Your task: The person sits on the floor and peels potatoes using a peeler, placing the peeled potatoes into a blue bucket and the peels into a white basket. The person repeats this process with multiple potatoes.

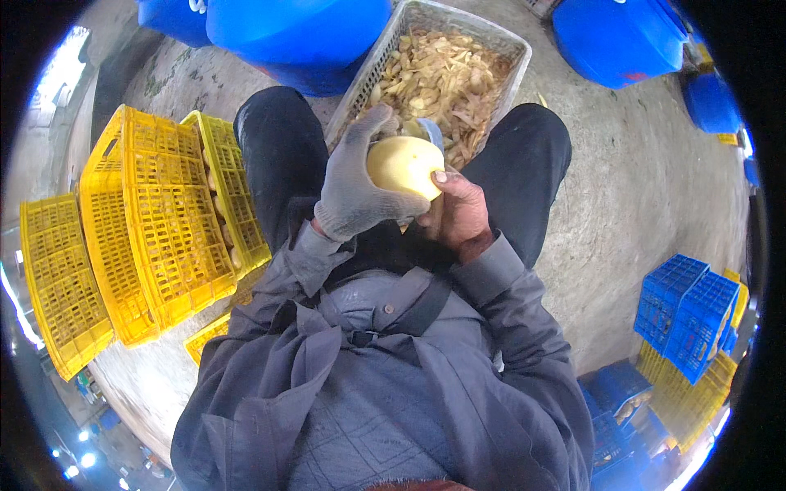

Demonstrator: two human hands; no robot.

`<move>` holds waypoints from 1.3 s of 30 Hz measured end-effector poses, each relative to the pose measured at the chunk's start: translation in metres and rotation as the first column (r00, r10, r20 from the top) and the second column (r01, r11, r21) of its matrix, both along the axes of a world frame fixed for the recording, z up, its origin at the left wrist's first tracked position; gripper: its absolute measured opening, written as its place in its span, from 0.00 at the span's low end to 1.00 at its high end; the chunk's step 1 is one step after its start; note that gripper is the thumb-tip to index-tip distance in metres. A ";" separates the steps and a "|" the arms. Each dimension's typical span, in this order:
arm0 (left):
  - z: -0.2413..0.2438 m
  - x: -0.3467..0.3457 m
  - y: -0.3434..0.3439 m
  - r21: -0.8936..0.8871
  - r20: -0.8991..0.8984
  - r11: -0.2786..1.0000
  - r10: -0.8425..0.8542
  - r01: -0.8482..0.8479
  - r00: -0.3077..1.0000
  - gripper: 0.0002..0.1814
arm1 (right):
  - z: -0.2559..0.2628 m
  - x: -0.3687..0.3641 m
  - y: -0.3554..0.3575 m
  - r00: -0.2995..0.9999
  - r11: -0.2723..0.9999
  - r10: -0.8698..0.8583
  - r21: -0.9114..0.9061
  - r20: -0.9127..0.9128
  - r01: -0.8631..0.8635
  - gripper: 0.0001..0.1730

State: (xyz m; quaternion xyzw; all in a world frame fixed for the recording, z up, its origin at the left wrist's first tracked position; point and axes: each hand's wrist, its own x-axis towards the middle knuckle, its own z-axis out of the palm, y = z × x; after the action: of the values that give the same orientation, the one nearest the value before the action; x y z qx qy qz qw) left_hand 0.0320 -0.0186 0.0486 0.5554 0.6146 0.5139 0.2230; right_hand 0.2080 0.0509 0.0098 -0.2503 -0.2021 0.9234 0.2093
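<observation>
A large, round, pale yellow peeled fruit or vegetable (402,164) is held above my lap. My left hand (353,184), in a grey knit glove, grips it from the left, thumb and fingers spread around it. My bare right hand (463,205) is at its lower right, the thumb pressed against the peeled surface and the other fingers curled beneath. A knife blade (431,131) shows just past the far side. Its handle is hidden, apparently inside my right hand. Beyond the hands, between my knees, a grey plastic crate (521,56) holds a heap of peelings (439,77).
Yellow plastic crates (178,215) stand close on my left, one with brownish produce inside. Big blue plastic tubs (295,37) stand ahead, with another blue tub (614,40) at the far right. Blue crates (672,301) are stacked behind on the right. The floor (614,202) is concrete.
</observation>
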 end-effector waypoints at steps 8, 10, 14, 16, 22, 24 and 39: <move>-0.018 0.011 -0.002 0.006 0.932 0.997 -0.035 0.082 0.362 0.43 | 0.010 -0.014 0.000 0.998 0.993 -0.053 0.104 0.024 0.050 0.28; -0.015 0.009 -0.003 0.000 0.968 0.999 -0.010 0.041 0.252 0.39 | 0.012 -0.015 -0.001 0.985 0.972 0.019 0.229 0.172 -0.059 0.26; -0.030 -0.006 0.002 -0.115 0.982 0.993 0.114 0.000 0.152 0.34 | 0.008 -0.016 -0.004 0.860 0.778 -0.066 0.566 0.506 -0.274 0.25; -0.035 -0.009 0.001 -0.172 0.973 0.985 0.174 -0.026 0.151 0.33 | 0.001 -0.015 -0.005 0.808 0.568 -0.235 0.751 0.541 -0.337 0.22; -0.042 -0.012 -0.002 -0.170 0.985 0.983 0.169 -0.061 -0.026 0.24 | -0.002 -0.014 -0.009 0.798 -0.012 -0.448 0.890 0.402 -0.455 0.19; -0.045 -0.013 -0.004 -0.201 0.979 0.978 0.200 -0.057 -0.028 0.24 | -0.002 -0.015 -0.012 0.786 -0.026 -0.434 0.866 0.441 -0.500 0.18; -0.041 -0.007 -0.011 -0.215 0.964 0.974 0.223 -0.065 0.149 0.22 | -0.012 -0.019 -0.012 0.733 0.062 -0.333 0.789 0.593 -0.611 0.13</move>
State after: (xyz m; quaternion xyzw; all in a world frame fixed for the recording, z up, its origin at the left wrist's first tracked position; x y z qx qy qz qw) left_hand 0.0254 -0.0300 0.0073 0.0157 0.4046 0.7304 0.5501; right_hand 0.1892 0.0392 -0.0027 -0.3189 -0.8540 0.3892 0.1322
